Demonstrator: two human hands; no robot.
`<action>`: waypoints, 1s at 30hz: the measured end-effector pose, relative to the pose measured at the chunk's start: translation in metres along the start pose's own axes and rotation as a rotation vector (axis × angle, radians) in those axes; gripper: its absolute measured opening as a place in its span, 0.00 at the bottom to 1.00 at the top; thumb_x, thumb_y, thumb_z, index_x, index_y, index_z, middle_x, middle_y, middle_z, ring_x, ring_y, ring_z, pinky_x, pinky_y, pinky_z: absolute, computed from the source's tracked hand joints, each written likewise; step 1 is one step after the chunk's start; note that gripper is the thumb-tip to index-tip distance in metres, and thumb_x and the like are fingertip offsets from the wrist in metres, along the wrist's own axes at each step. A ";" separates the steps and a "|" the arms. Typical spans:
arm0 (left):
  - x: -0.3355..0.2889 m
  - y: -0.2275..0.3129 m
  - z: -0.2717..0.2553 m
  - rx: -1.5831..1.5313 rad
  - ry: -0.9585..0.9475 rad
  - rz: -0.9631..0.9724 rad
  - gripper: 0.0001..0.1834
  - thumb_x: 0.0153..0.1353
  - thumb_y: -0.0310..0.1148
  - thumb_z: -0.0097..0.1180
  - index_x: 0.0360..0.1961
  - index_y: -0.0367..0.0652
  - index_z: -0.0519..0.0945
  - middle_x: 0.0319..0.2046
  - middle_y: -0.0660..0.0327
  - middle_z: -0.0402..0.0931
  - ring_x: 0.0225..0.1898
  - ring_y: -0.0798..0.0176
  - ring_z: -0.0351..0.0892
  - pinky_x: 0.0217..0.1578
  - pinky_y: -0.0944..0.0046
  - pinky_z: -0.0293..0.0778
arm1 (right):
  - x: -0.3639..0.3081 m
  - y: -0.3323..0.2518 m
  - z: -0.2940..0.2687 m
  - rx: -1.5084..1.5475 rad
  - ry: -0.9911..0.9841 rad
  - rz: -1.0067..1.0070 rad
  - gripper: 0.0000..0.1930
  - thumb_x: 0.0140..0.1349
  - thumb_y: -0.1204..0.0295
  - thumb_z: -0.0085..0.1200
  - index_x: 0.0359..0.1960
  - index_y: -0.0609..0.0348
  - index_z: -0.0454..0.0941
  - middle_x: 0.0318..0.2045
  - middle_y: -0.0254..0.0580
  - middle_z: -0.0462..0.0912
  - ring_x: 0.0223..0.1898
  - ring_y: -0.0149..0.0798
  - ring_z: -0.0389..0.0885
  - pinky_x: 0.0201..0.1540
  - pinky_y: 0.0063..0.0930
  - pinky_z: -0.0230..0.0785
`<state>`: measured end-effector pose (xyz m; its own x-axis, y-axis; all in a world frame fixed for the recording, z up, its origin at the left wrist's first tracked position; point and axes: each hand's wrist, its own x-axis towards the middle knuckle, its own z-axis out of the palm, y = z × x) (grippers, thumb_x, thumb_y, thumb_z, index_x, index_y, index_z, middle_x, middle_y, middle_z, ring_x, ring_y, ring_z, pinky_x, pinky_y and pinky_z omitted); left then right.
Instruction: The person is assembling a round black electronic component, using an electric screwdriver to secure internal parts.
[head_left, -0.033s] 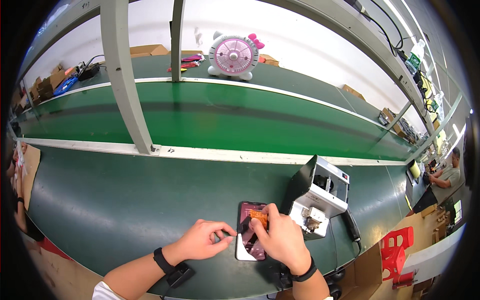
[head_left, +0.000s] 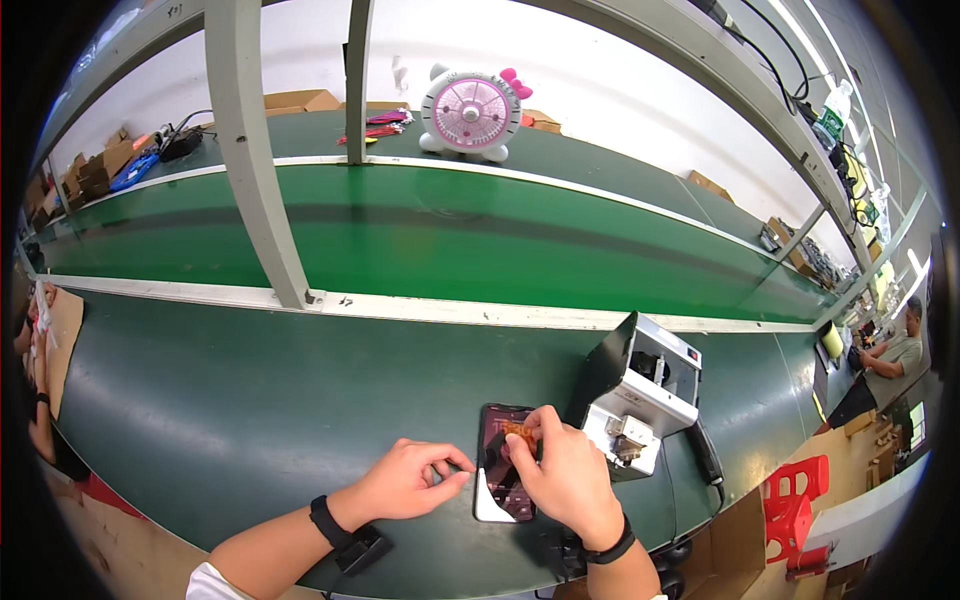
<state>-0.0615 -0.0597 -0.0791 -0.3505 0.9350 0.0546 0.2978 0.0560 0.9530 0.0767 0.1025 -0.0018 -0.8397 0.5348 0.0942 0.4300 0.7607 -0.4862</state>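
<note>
A phone [head_left: 508,490] lies face up on the dark green bench, its screen lit with orange markings and a white patch at its lower left corner. Over its upper right part bends my right hand [head_left: 568,480], fingers curled, the thumb tip at the screen. Whatever lies between those fingers is hidden. Just off the phone's left edge is my left hand [head_left: 408,478], loosely bent, thumb apart from the fingers and nothing held. Close beyond my right hand stands a silver and black machine [head_left: 650,390] with a metal block at its front.
A black handheld tool [head_left: 706,455] with a cord lies right of the machine. By my left wrist sits a small black box [head_left: 362,550]. A pink and white fan [head_left: 468,112] stands on the far shelf. Red stools [head_left: 793,500] and another person [head_left: 893,360] are at right.
</note>
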 end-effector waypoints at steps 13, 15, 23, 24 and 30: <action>-0.003 0.001 0.013 -0.110 0.173 0.130 0.12 0.68 0.37 0.53 0.34 0.38 0.77 0.18 0.59 0.70 0.20 0.70 0.64 0.22 0.64 0.63 | -0.013 -0.014 0.028 0.734 -0.165 -0.045 0.09 0.69 0.69 0.52 0.34 0.63 0.75 0.19 0.35 0.76 0.21 0.27 0.72 0.25 0.23 0.65; -0.005 0.002 0.008 -0.050 0.215 0.093 0.11 0.66 0.36 0.55 0.33 0.37 0.78 0.21 0.59 0.77 0.23 0.70 0.73 0.25 0.65 0.70 | -0.012 -0.008 0.033 0.859 -0.246 0.040 0.09 0.68 0.65 0.55 0.35 0.58 0.75 0.19 0.33 0.76 0.20 0.24 0.70 0.24 0.20 0.63; -0.010 0.002 0.003 0.063 0.275 0.110 0.13 0.65 0.38 0.56 0.33 0.38 0.80 0.25 0.50 0.81 0.26 0.57 0.83 0.29 0.60 0.76 | -0.006 -0.009 0.047 0.925 -0.357 0.013 0.11 0.64 0.77 0.59 0.40 0.56 0.67 0.29 0.31 0.73 0.26 0.23 0.71 0.29 0.19 0.66; -0.011 0.002 0.003 0.073 0.278 0.111 0.13 0.65 0.38 0.56 0.33 0.38 0.80 0.25 0.50 0.81 0.26 0.57 0.83 0.29 0.60 0.76 | -0.005 -0.008 0.049 0.931 -0.356 0.005 0.11 0.64 0.77 0.59 0.40 0.56 0.67 0.29 0.31 0.73 0.26 0.23 0.71 0.29 0.19 0.66; -0.004 -0.009 0.007 0.023 0.232 0.143 0.16 0.67 0.43 0.55 0.34 0.38 0.79 0.23 0.53 0.78 0.25 0.64 0.78 0.28 0.60 0.73 | 0.002 0.018 0.071 1.272 -0.442 -0.138 0.09 0.69 0.74 0.53 0.40 0.53 0.63 0.24 0.37 0.76 0.19 0.25 0.72 0.20 0.15 0.62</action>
<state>-0.0567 -0.0620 -0.0902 -0.4965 0.8289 0.2578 0.3782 -0.0607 0.9237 0.0591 0.0914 -0.0721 -0.9897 0.1374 0.0392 -0.0659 -0.1954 -0.9785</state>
